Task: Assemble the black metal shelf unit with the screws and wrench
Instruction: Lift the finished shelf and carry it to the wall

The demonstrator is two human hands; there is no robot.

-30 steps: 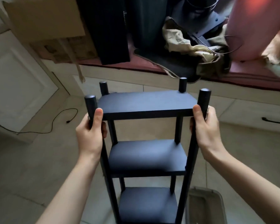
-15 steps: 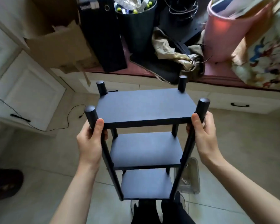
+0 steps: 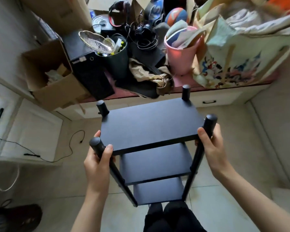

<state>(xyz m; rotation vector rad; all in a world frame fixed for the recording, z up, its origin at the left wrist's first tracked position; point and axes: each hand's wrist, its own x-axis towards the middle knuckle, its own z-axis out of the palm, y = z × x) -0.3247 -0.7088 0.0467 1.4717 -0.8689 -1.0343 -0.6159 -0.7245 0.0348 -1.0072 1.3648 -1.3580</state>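
Seemingly fully assembled, the shelf unit is held by its near posts, left hand and right hand fingers clamped round them, no screws or wrench visible.

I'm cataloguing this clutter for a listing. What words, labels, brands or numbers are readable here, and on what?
None can be read for certain.
Blue and white item behind the cables: large white letters, cut off and blurred.
Black box: small white label, too small to read.
Printed tote bag: cartoon picture only, no legible words.
Black shelf unit: no markings visible.
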